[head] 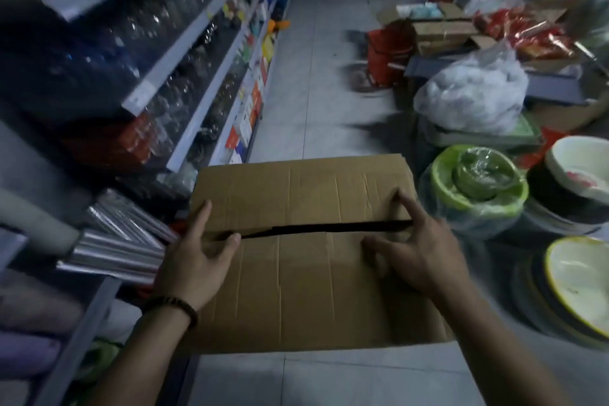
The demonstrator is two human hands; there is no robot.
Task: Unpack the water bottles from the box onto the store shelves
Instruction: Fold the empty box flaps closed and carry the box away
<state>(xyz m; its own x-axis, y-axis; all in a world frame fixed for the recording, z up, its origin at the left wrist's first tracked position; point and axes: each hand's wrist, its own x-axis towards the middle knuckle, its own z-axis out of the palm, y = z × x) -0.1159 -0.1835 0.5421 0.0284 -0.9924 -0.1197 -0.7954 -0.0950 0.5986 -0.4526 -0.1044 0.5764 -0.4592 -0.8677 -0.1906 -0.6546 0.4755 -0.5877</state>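
Observation:
A brown cardboard box (303, 277) stands on the tiled floor in front of me, its two top flaps closed with a dark gap between them. My left hand (194, 254) rests on the left end of the near flap, thumb at the gap and fingers reaching over the box's left edge. My right hand (418, 251) rests on the right part of the near flap, fingers spread and tips at the gap. Whatever is inside the box is hidden. The store shelves (158, 76) rise on the left, lined with clear glassware and bottles.
Shiny steel flasks (122, 241) lie on a low shelf beside the box's left side. Green and white wrapped bowls (478, 188) are stacked right of the box. A white plastic bag (471, 99), cartons and red packages crowd the right side. The tiled aisle (306, 59) runs ahead.

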